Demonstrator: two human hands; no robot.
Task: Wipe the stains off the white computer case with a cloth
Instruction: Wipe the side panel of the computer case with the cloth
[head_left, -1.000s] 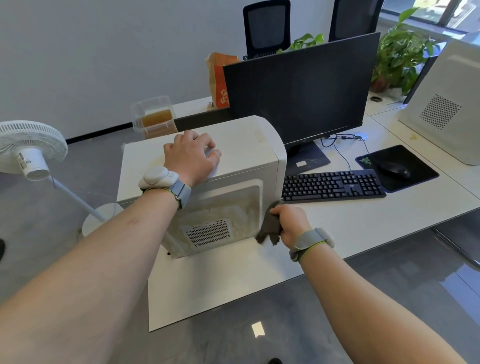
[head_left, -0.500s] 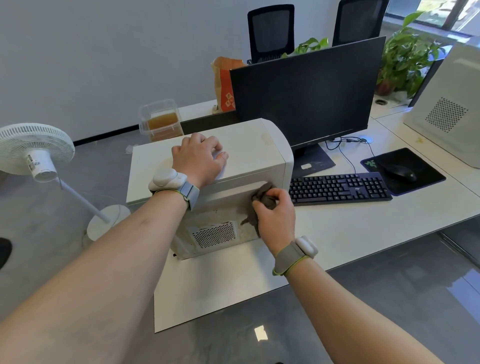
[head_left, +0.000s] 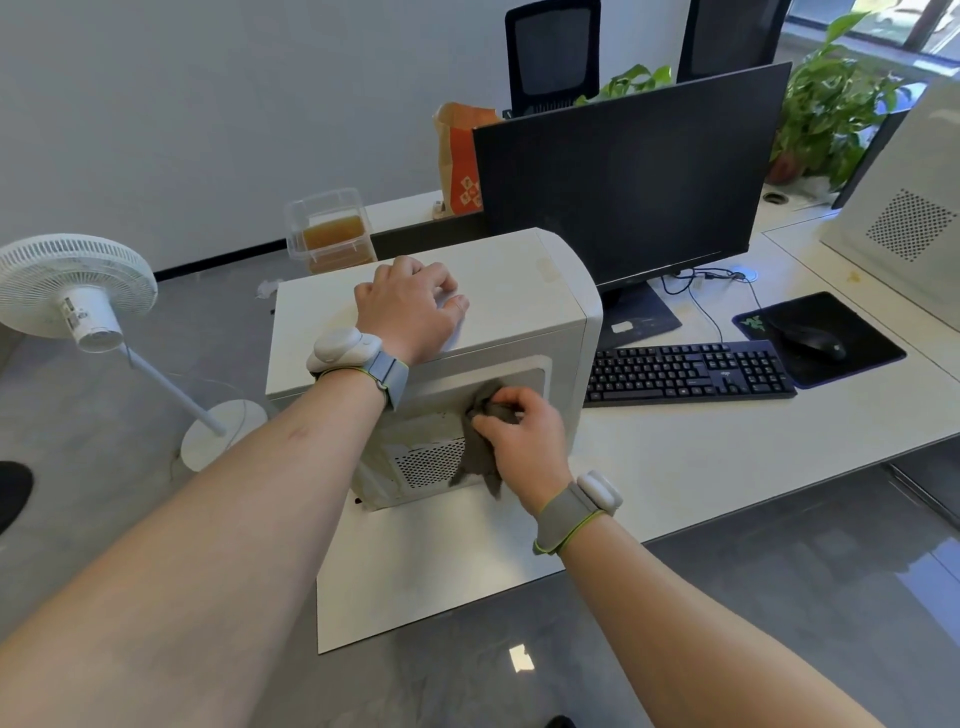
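The white computer case (head_left: 519, 306) stands upright at the left end of the white worktop (head_left: 701, 457), just left of the keyboard (head_left: 688, 371) and in front of the dark monitor (head_left: 628, 176). The left hand (head_left: 410, 309) rests on the case top, fingers loosely curled, holding nothing. The right hand (head_left: 524, 434) grips a bunched grey cloth (head_left: 480, 452), pressed against the stained near side panel beside the vent grille (head_left: 428, 462). A white fan (head_left: 72, 288) stands on the floor to the left.
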